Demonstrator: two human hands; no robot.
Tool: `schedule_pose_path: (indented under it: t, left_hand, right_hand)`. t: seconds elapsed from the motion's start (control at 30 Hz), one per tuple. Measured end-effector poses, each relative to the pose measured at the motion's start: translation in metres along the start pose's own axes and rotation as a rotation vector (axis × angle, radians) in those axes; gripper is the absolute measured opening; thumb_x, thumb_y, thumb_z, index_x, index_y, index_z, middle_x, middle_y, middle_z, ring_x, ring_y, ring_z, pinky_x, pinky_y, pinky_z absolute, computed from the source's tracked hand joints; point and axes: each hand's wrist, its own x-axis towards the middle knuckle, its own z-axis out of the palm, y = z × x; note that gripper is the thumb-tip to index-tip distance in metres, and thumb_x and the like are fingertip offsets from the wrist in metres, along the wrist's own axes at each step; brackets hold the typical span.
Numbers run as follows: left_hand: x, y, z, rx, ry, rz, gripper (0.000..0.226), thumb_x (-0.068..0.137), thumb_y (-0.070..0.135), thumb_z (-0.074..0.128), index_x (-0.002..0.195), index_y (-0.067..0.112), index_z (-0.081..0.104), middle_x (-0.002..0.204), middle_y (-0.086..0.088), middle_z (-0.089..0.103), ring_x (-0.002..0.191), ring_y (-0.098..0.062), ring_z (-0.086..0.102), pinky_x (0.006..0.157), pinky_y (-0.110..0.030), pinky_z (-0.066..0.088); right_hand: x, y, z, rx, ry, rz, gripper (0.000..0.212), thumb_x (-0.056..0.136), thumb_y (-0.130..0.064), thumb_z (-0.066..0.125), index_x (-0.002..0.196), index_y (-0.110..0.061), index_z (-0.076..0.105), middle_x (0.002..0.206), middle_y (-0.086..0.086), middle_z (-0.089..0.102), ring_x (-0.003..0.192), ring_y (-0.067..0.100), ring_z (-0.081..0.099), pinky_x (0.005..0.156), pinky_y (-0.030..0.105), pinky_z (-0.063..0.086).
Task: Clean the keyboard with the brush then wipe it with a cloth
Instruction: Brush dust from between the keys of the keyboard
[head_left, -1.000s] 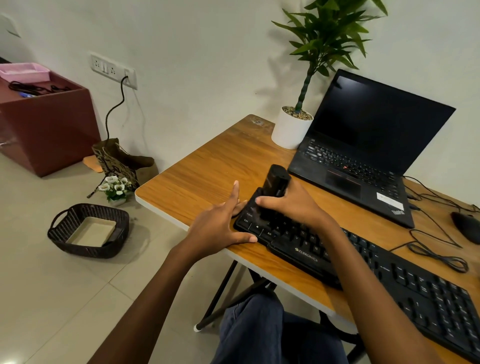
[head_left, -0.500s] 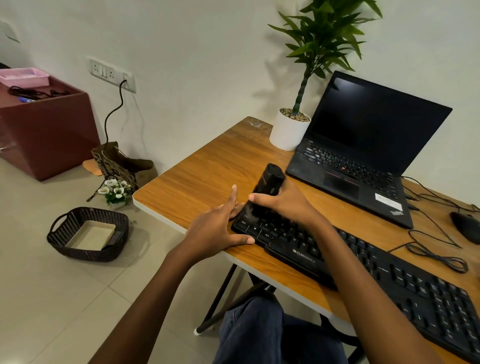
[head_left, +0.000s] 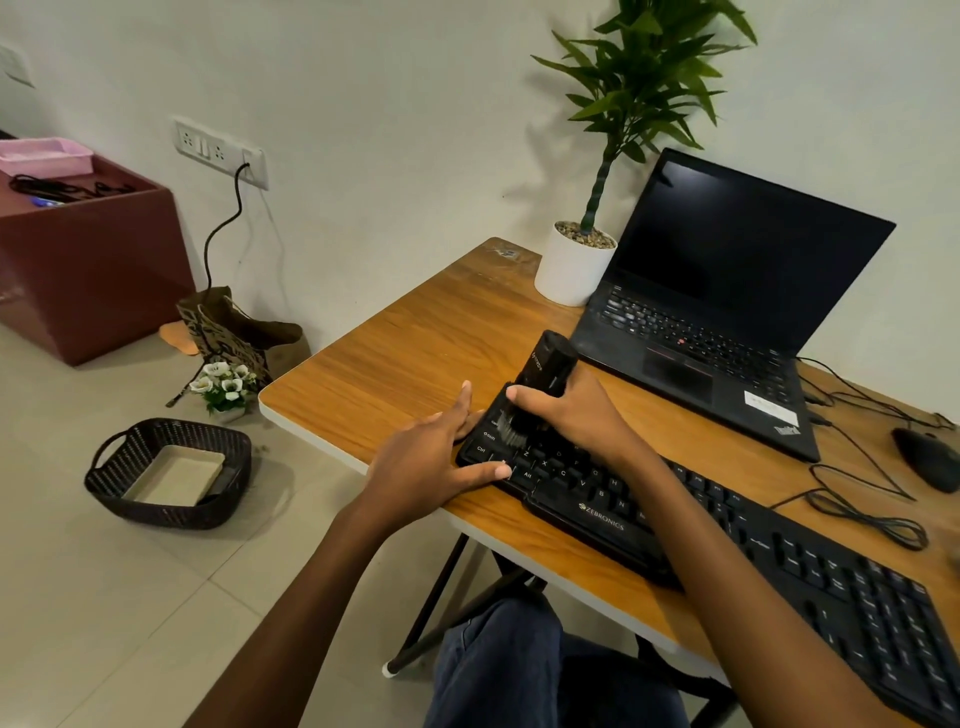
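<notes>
Right hand (head_left: 576, 415) grip — still clamping brush (head_left: 545, 369) — bristles lower on keyboard (head_left: 727, 540).

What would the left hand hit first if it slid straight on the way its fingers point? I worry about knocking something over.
Probably the white plant pot. The left hand points up the bare desk, and the pot stands roughly in that line, though depth is hard to judge.

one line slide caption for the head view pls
Right hand sweeps a black brush over the keyboard while the left hand steadies its end.
</notes>
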Motion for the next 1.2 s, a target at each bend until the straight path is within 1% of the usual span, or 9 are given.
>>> schedule_pose_path:
  t: [0.1,0.2,0.33,0.47,0.6,0.73,0.9,1.1,1.2]
  left_hand:
    - [0.001,0.0,0.001,-0.006,0.011,-0.002,0.1,0.078,0.064,0.054,0.15,0.023,-0.002,0.147,0.01,0.038,0.137,-0.011,0.032,0.107,-0.033,0.034]
    - [0.0,-0.001,0.002,0.002,0.013,-0.007,0.103,0.077,0.064,0.055,0.15,0.023,-0.005,0.146,0.009,0.041,0.136,-0.011,0.033,0.106,-0.032,0.035]
    - [0.0,0.0,0.001,-0.016,0.006,-0.016,0.107,0.072,0.069,0.052,0.15,0.023,-0.006,0.146,0.006,0.04,0.136,-0.013,0.034,0.107,-0.034,0.034]
    - [0.0,0.002,0.001,-0.011,0.03,-0.007,0.104,0.077,0.061,0.057,0.15,0.02,-0.005,0.141,0.002,0.048,0.13,-0.014,0.042,0.104,-0.034,0.039]
    - [-0.001,0.004,-0.001,0.001,0.006,0.006,0.104,0.078,0.061,0.055,0.149,0.019,-0.009,0.147,0.008,0.038,0.135,-0.014,0.035,0.107,-0.033,0.032]
    - [-0.001,0.001,0.001,-0.019,0.026,-0.003,0.108,0.073,0.068,0.052,0.149,0.021,-0.008,0.141,0.0,0.048,0.128,-0.016,0.045,0.102,-0.036,0.042]
    - [-0.002,0.005,-0.003,-0.016,0.01,0.006,0.106,0.077,0.062,0.056,0.149,0.019,-0.009,0.147,0.008,0.038,0.135,-0.015,0.036,0.106,-0.035,0.035]
    - [-0.002,0.006,-0.004,-0.019,-0.002,0.002,0.105,0.079,0.059,0.057,0.148,0.02,-0.012,0.148,0.006,0.038,0.134,-0.014,0.037,0.105,-0.032,0.034]
    - [-0.002,0.006,-0.004,-0.027,-0.005,-0.003,0.106,0.079,0.059,0.057,0.148,0.02,-0.013,0.147,0.007,0.038,0.134,-0.014,0.037,0.105,-0.033,0.034]
  right_hand:
    - [0.003,0.001,0.005,-0.033,0.052,-0.019,0.021,0.077,-0.029,0.072,0.086,-0.015,0.059,0.081,-0.002,0.064,0.075,0.012,0.063,0.066,0.026,0.051]
    - [0.007,-0.003,0.009,-0.01,-0.039,-0.011,0.02,0.076,-0.029,0.073,0.083,-0.018,0.058,0.078,-0.003,0.063,0.074,0.012,0.063,0.065,0.025,0.05]
    - [0.017,-0.005,0.009,-0.073,0.07,-0.019,0.022,0.075,-0.032,0.073,0.085,-0.017,0.059,0.078,-0.006,0.063,0.071,0.007,0.061,0.061,0.019,0.044]
    - [0.014,-0.014,0.018,-0.046,-0.134,-0.006,0.021,0.076,-0.031,0.073,0.084,-0.016,0.06,0.079,-0.003,0.064,0.073,0.012,0.063,0.064,0.023,0.05]
    - [0.022,-0.017,0.01,-0.127,0.081,0.014,0.02,0.076,-0.03,0.072,0.08,-0.023,0.054,0.077,-0.01,0.059,0.071,0.004,0.058,0.06,0.016,0.045]
    - [0.014,-0.016,0.015,-0.047,-0.211,0.017,0.021,0.076,-0.031,0.073,0.087,-0.017,0.06,0.079,-0.005,0.063,0.072,0.007,0.062,0.063,0.019,0.048]
    - [0.025,-0.011,0.007,-0.14,0.113,-0.017,0.027,0.076,-0.026,0.073,0.092,-0.014,0.055,0.083,-0.008,0.06,0.076,0.007,0.057,0.067,0.019,0.045]
    - [0.011,-0.022,-0.007,-0.057,-0.279,0.071,0.015,0.078,-0.013,0.068,0.08,-0.018,0.054,0.075,-0.001,0.059,0.071,0.012,0.057,0.066,0.026,0.047]
    - [0.012,-0.023,-0.009,-0.055,-0.282,0.086,0.018,0.078,-0.013,0.068,0.083,-0.019,0.053,0.079,0.001,0.058,0.073,0.013,0.056,0.067,0.026,0.047]
